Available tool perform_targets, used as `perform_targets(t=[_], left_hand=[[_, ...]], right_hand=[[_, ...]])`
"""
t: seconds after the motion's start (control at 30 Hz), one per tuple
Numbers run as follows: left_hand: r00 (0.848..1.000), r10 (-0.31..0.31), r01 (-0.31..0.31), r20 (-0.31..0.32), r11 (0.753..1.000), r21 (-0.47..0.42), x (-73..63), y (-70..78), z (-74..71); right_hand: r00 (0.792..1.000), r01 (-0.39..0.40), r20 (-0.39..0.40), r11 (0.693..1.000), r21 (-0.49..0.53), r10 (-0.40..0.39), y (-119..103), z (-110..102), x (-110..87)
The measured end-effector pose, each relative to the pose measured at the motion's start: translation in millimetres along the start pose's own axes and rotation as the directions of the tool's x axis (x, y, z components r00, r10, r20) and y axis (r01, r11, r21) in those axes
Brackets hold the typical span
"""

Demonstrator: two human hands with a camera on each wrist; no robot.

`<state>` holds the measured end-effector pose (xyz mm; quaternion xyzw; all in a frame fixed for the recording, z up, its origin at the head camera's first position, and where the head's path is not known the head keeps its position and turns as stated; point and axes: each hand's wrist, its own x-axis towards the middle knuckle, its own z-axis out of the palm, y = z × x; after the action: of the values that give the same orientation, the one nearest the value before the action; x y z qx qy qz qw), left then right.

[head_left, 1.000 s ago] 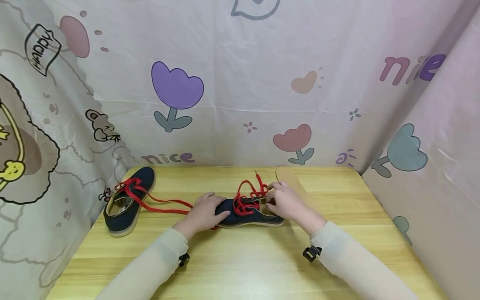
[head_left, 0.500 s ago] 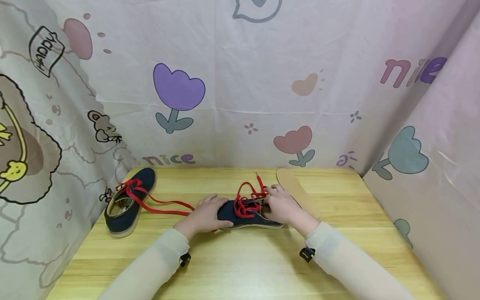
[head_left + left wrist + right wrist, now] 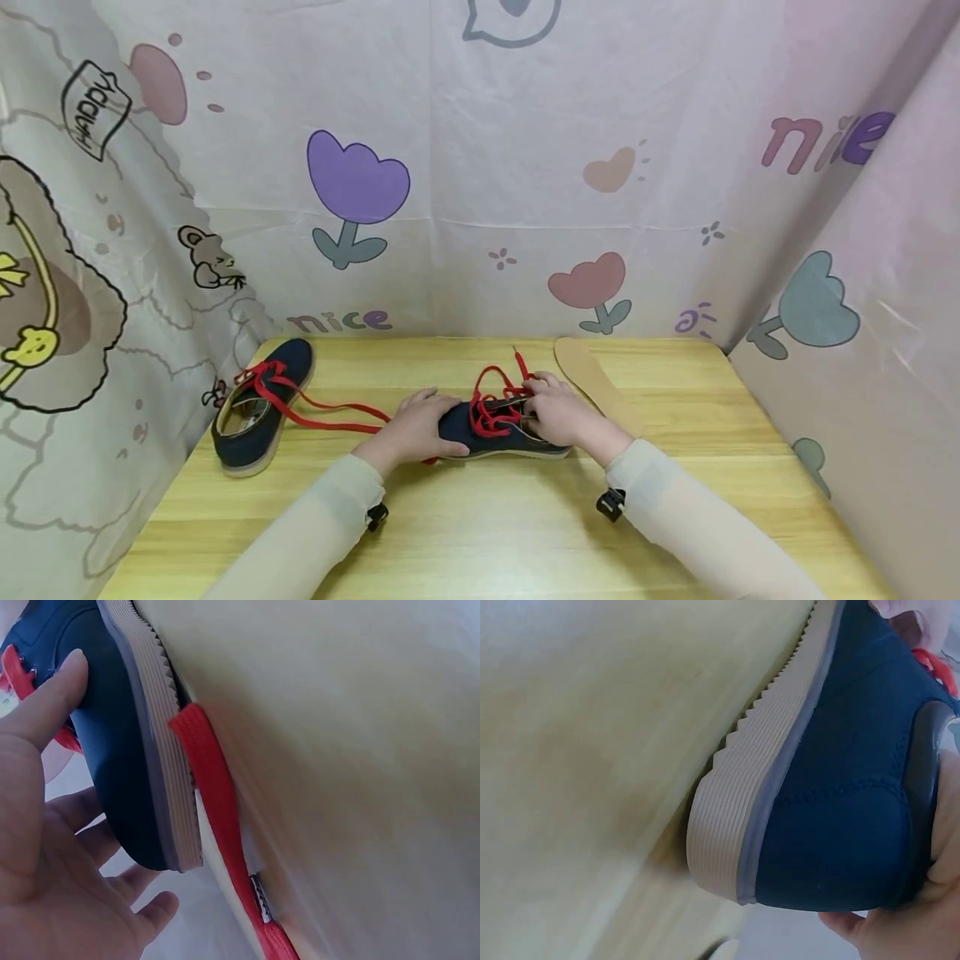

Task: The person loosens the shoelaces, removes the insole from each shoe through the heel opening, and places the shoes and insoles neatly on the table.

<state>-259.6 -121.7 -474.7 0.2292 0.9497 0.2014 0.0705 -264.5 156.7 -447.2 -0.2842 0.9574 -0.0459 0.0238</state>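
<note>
A dark navy lace-up shoe (image 3: 491, 443) lies sideways at mid-table, toe to the left. Its red lace (image 3: 491, 423) is loosely threaded, with a loop and a tip sticking up behind. My left hand (image 3: 420, 425) grips the toe; in the left wrist view the thumb (image 3: 69, 682) presses the upper and the fingers spread around the far side. At the opening my right hand (image 3: 562, 410) holds the far collar, its thumb hidden inside. The right wrist view shows the heel (image 3: 832, 847) with the hand curved over the collar beyond it.
A second navy shoe (image 3: 251, 442) stands at the left, its long red laces (image 3: 333, 425) running right, under my left hand. Behind my right hand lies a tan insole (image 3: 588, 371). Printed curtains (image 3: 480, 167) enclose the wooden table (image 3: 495, 525) at the back and sides.
My right hand has moved slightly left and down at the shoe opening, uncovering more of the insole. My left thumb has slid from the top of the toe down to its near side.
</note>
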Motion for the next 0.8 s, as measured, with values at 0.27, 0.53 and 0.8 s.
perform_targets(t=[0.27,0.53,0.8], left_hand=[[1.0,-0.012,0.012,0.002,1.0,-0.015,-2.9,2.2,-0.5],[1.0,-0.019,0.019,0.003,1.0,-0.016,-2.9,3.8,-1.0],[1.0,-0.025,0.025,-0.001,1.0,-0.014,-1.6,4.7,-1.2]], right_hand=[[0.993,0.074,-0.107,0.975,0.209,-0.052,12,6,-2.3],[0.979,0.09,-0.199,0.8,0.593,0.037,23,11,-1.8],[0.971,0.048,-0.177,0.591,0.805,0.161,27,1,-5.0]])
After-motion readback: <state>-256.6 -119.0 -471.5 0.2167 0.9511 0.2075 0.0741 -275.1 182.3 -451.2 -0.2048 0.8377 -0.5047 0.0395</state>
